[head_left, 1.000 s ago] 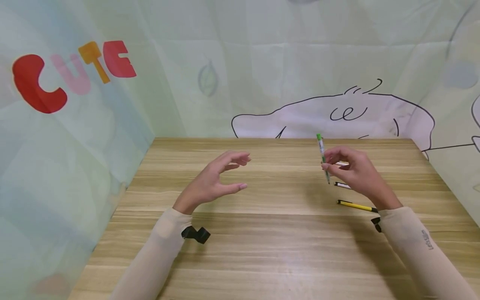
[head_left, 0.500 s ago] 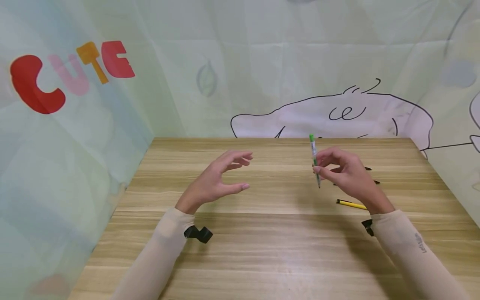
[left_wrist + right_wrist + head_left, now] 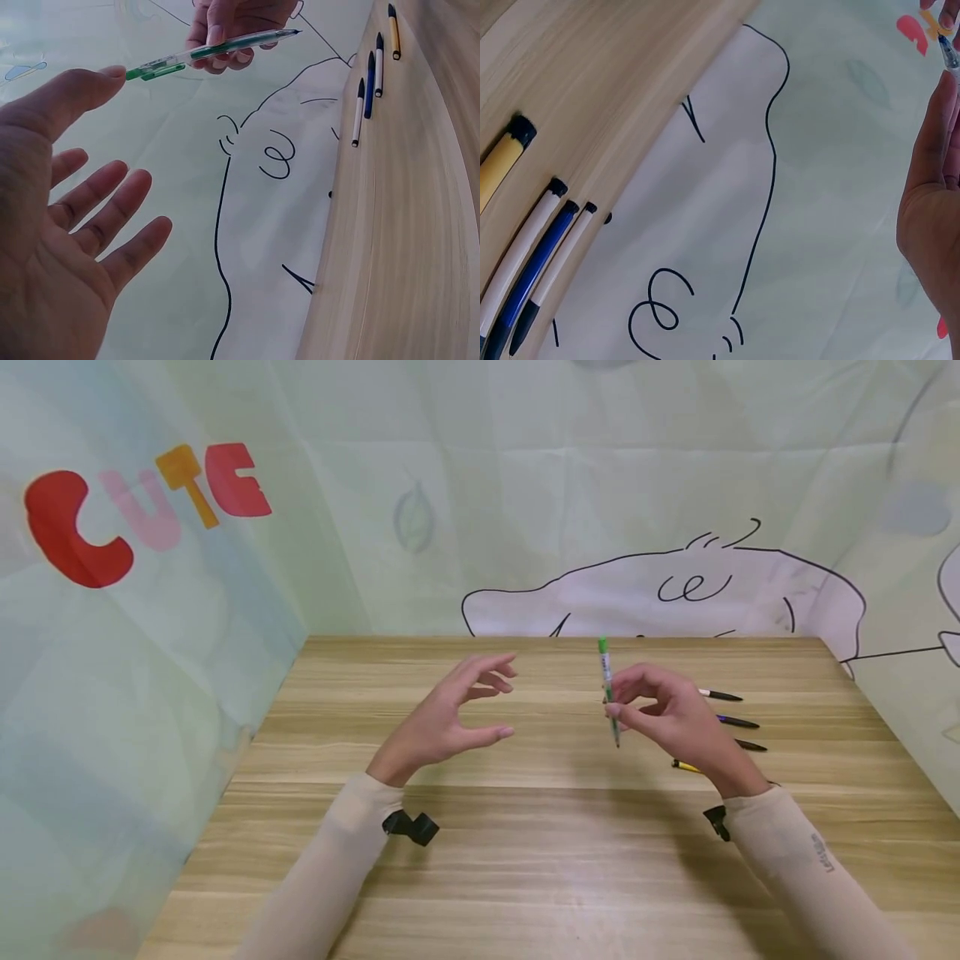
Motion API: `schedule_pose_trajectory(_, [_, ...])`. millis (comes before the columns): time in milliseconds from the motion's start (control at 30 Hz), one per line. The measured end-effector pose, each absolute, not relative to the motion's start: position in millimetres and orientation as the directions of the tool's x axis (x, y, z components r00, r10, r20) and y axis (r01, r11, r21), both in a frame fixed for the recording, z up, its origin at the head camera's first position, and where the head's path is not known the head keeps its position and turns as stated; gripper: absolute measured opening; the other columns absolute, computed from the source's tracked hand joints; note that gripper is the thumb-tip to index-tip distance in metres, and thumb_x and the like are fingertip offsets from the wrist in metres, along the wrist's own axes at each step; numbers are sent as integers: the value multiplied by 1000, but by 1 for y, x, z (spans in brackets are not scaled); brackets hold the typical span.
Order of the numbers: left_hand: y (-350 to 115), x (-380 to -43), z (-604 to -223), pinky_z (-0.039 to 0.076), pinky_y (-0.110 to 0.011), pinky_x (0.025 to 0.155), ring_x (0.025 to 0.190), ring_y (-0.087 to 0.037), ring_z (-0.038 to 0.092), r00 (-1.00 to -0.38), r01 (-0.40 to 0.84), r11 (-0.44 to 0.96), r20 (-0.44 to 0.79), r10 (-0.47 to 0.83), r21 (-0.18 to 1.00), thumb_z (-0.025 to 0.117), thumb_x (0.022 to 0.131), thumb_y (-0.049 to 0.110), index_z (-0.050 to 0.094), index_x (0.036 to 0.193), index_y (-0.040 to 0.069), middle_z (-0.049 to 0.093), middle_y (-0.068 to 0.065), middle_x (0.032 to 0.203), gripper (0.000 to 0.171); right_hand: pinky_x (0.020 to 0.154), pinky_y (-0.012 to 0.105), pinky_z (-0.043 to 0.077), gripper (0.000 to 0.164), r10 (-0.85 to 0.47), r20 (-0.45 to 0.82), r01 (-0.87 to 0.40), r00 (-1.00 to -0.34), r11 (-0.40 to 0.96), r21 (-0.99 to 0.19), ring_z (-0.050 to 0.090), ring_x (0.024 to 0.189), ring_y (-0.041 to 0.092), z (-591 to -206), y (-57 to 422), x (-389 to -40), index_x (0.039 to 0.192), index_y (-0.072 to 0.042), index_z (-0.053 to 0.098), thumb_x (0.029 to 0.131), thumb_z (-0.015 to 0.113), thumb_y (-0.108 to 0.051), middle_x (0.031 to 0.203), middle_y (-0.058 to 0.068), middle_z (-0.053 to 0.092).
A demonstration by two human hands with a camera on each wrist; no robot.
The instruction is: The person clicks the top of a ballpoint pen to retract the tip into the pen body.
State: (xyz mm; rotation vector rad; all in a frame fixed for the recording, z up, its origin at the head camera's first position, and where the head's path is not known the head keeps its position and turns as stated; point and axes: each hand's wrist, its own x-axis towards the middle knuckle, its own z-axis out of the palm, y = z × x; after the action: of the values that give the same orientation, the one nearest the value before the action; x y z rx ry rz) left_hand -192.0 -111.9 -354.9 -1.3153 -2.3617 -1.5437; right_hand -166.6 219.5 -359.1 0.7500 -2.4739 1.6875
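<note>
A clear-barrelled pen with a green top (image 3: 606,667) is pinched between the thumb and fingers of my right hand (image 3: 671,714). It stands nearly upright above the table, green end up and tip down. My left hand (image 3: 438,718) hovers to its left, palm facing the pen, thumb and fingers spread apart with nothing between them. In the left wrist view, the pen (image 3: 259,40) crosses behind the left thumb tip, its green end pointing at that hand. The right wrist view catches the right hand (image 3: 934,202) at its edge, with only part of the pen (image 3: 949,54) showing.
Several pens lie side by side on the wooden table (image 3: 525,860) by the right hand: a yellow one (image 3: 394,31), a blue one (image 3: 369,88) and white ones with black ends (image 3: 358,116). A printed cloth backdrop (image 3: 525,527) rises behind the table's far edge.
My right hand has carried the pen leftward and slightly down, uncovering more of the pens on the table. The left hand has shifted a little right, so the hands are closer together.
</note>
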Motion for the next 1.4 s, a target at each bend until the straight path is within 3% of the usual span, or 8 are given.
schedule_pose_trajectory(200, [-104, -192, -353, 50, -44, 109, 122, -26, 57, -628, 669, 126, 466, 623, 733, 82, 85, 8, 33, 158, 23, 50, -2, 138, 89, 72, 39, 65, 19, -376, 318, -417, -871, 221, -882, 69, 89, 19, -358, 214, -165, 112, -5, 64, 94, 71, -4, 100, 11, 67])
schedule_pose_trajectory(367, [-97, -191, -350, 51, -38, 107, 120, -23, 58, -621, 685, 133, 478, 621, 717, 83, 84, 9, 31, 158, 20, 50, -6, 137, 92, 75, 35, 64, 20, -382, 313, -403, -870, 185, -896, 68, 91, 18, -358, 206, -164, 111, -4, 64, 93, 71, -2, 102, 10, 65])
schedule_pose_trajectory(800, [-76, -191, -346, 52, -34, 105, 116, -20, 60, -605, 695, 104, 500, 620, 711, 85, 83, 8, 23, 161, 23, 53, -6, 133, 101, 75, 44, 64, 21, -392, 329, -404, -859, 124, -906, 69, 88, 21, -356, 188, -163, 109, -6, 64, 91, 74, -1, 100, 11, 65])
schedule_pose_trajectory(1067, [-65, -190, -346, 54, -35, 102, 110, -24, 61, -563, 719, 39, 548, 618, 694, 85, 81, 3, 17, 162, 14, 52, -11, 127, 106, 74, 42, 65, 21, -410, 326, -397, -852, 100, -912, 69, 89, 22, -355, 180, -163, 110, -6, 64, 92, 73, -2, 99, 12, 66])
schedule_pose_trajectory(1233, [-59, -190, -346, 55, -32, 100, 107, -21, 60, -534, 752, 46, 566, 628, 658, 85, 79, 1, 15, 161, 11, 49, -11, 125, 108, 76, 42, 65, 22, -422, 312, -380, -851, 87, -921, 69, 90, 25, -355, 176, -163, 112, -2, 63, 93, 73, -3, 102, 12, 65])
schedule_pose_trajectory(1400, [-55, -189, -345, 57, -31, 97, 104, -25, 59, -510, 786, 72, 580, 635, 614, 85, 78, 1, 12, 160, 6, 46, -12, 124, 110, 75, 42, 65, 22, -427, 300, -372, -853, 93, -924, 69, 90, 26, -356, 172, -163, 113, -2, 63, 93, 73, -4, 104, 12, 65])
